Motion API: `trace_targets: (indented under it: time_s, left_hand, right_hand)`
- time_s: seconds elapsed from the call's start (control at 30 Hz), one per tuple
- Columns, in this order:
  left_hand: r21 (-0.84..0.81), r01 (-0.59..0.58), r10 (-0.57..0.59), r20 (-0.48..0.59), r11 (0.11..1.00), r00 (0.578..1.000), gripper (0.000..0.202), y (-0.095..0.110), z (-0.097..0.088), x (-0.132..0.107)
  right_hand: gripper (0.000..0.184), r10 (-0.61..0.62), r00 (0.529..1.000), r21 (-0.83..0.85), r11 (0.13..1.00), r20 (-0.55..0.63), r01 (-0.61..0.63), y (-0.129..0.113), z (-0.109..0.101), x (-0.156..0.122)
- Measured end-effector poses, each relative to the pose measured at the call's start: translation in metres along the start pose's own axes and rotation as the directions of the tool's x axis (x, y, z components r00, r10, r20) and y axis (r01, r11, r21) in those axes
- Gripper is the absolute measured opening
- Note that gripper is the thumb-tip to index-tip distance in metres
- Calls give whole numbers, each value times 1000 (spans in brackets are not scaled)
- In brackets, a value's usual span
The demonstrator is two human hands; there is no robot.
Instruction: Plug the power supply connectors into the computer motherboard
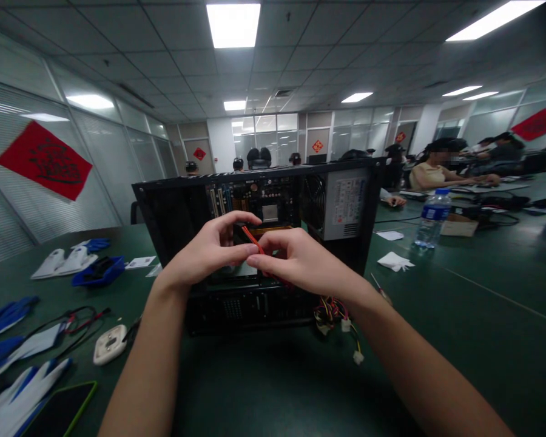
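Observation:
A short stretch of red flat cable (252, 238) shows between my two hands, in front of a black computer case (255, 312) lying open toward me. My right hand (295, 258) pinches the cable between thumb and fingers. Around the cable's upper end curves my left hand (213, 246), its thumb and index finger apart; its other fingers are partly hidden. Behind the hands are a motherboard (277, 188) with a square silver chip (270, 212) and a silver power supply (344, 203) with a fan. Bundled power cables (330, 312) with white connectors spill out at the lower right.
Gloves (27, 388), a green-edged phone (61, 409), a white round-cornered device (110, 345) and a blue tray (99, 271) lie to the left. On the right stand a water bottle (432, 220) and crumpled tissue (395, 261). A screwdriver (380, 288) lies near my right forearm. Other people sit beyond.

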State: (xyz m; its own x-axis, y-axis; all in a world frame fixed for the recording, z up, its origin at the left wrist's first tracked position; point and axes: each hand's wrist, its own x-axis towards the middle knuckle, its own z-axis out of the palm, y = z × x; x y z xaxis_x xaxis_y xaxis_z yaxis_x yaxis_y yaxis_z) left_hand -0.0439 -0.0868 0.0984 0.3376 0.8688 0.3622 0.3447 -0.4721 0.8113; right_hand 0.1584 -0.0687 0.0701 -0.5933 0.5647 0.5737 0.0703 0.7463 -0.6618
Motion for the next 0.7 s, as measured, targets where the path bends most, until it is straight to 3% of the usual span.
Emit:
trace_targets:
  time_s: [0.2, 0.33, 0.47, 0.7]
  left_hand:
    - [-265, 91, -113, -70, 960, 991, 44, -3, 10, 7]
    - [-336, 89, -145, -147, 938, 978, 52, -6, 8, 9]
    - [-334, 29, -116, -242, 942, 963, 54, -6, 5, 11]
    - [-304, -56, -48, -326, 951, 944, 47, -7, 12, 14]
  right_hand:
    - [26, 14, 989, 96, 995, -145, 0, -3, -2, 1]
    - [25, -2, 984, 63, 998, -176, 13, 0, 0, 3]
    - [21, -10, 969, 66, 997, -247, 27, 2, -1, 5]
    - [31, -6, 986, 22, 1000, -169, 10, 3, -1, 6]
